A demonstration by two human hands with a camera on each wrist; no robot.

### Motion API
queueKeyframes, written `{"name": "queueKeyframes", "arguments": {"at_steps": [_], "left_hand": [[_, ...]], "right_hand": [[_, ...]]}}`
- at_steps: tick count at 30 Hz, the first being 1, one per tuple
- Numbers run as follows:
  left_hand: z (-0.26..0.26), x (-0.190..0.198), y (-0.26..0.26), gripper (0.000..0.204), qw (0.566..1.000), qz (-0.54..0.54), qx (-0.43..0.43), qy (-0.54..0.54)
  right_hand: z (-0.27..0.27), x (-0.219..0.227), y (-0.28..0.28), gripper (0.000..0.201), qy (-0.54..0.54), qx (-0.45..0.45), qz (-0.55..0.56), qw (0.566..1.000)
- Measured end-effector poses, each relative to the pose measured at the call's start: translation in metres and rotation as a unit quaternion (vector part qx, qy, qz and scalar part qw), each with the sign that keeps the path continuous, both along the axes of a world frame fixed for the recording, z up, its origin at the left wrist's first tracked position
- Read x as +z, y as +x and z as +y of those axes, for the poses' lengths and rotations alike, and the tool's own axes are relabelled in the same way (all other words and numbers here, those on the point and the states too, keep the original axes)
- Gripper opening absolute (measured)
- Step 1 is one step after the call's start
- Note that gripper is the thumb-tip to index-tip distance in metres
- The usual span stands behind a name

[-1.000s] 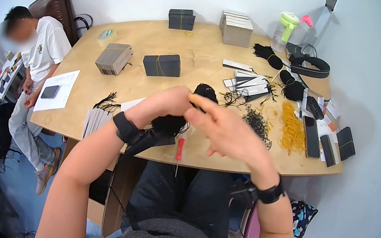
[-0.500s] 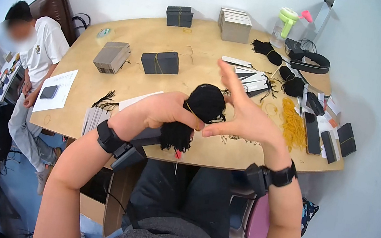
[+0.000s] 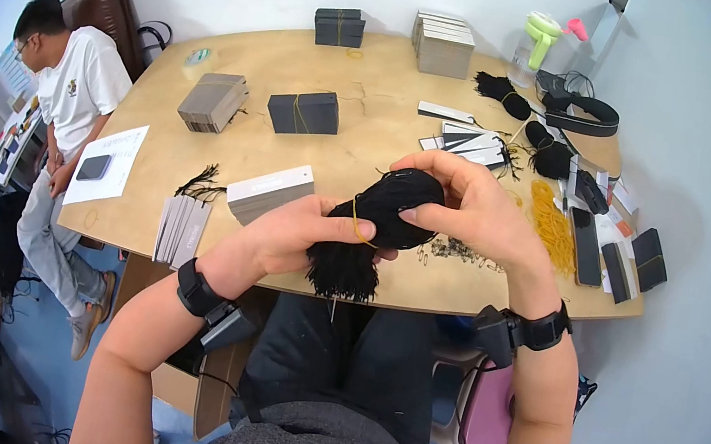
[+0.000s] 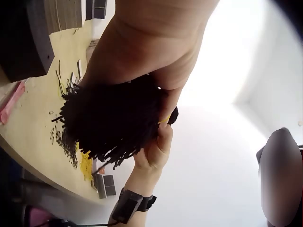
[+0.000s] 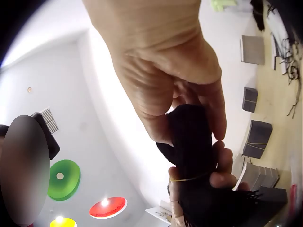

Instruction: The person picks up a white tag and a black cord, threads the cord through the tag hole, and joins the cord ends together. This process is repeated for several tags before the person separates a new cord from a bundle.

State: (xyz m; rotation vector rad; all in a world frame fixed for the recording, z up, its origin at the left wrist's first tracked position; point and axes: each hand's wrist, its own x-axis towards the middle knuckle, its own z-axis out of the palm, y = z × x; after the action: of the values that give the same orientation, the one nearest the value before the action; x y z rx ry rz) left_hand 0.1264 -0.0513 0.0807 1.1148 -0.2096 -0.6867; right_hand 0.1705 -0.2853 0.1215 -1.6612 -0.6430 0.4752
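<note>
We sit at a broad wooden table (image 3: pixel 359 143) that fills most of the head view. At its far left edge another person (image 3: pixel 76 95) in a white shirt sits looking down, beside a sheet of paper (image 3: pixel 106 166) with a phone on it. Banded stacks of cards lie across the tabletop: a dark stack (image 3: pixel 303 112) near the middle, a grey stack (image 3: pixel 213 102) to its left, and a white-topped stack (image 3: pixel 269 192) just in front of our left wrist. Off to the right lies a heap of yellow rubber bands (image 3: pixel 551 223), with further black tassels (image 3: pixel 550 159) beyond it.

Above the near edge of the table we hold a bundle of black strings (image 3: pixel 378 226) between both hands, lifted clear of the wood. A yellow rubber band (image 3: pixel 358 224) circles the bundle at its waist, and the loose cut ends fan out downward toward our lap.

Our left hand (image 3: pixel 301 236) is curled around the lower half of the bundle, thumb and fingers closed on it just by the band. Our right hand (image 3: pixel 480 210) wraps over the rounded top, fingers bent around it and the thumb pressed to its side; the right wrist view shows the fingertips (image 5: pixel 218 127) closed on the black strings.
</note>
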Motion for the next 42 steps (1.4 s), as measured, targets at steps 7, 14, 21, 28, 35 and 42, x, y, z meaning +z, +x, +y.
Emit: {"name": "queueKeyframes", "arguments": {"at_steps": [7, 14, 21, 28, 35, 42], "left_hand": [[-0.004, -0.011, -0.006, 0.048, 0.999, 0.028, 0.025, -0.028], [-0.015, -0.007, -0.041, 0.045, 0.976, 0.069, 0.114, -0.170], [0.013, -0.025, -0.059, 0.043, 0.949, -0.087, 0.283, -0.109], [0.041, -0.046, -0.100, 0.022, 0.930, -0.172, 0.324, -0.035], [0.035, -0.056, -0.118, 0.019, 0.909, -0.326, 0.148, 0.213], [-0.025, -0.065, -0.081, 0.056, 0.764, -0.483, 0.150, 0.399]], "right_hand": [[0.001, 0.013, -0.001, 0.047, -0.054, -0.012, -0.138, 0.989], [0.000, 0.033, -0.001, 0.035, -0.037, -0.014, -0.167, 0.985], [0.003, 0.047, 0.023, 0.041, -0.216, -0.036, -0.358, 0.908], [0.033, -0.051, 0.021, 0.048, -0.197, -0.113, -0.586, 0.778], [0.029, -0.111, -0.042, 0.054, -0.212, 0.009, -0.503, 0.838], [-0.002, -0.140, -0.020, 0.031, -0.257, -0.210, -0.424, 0.843]]}}
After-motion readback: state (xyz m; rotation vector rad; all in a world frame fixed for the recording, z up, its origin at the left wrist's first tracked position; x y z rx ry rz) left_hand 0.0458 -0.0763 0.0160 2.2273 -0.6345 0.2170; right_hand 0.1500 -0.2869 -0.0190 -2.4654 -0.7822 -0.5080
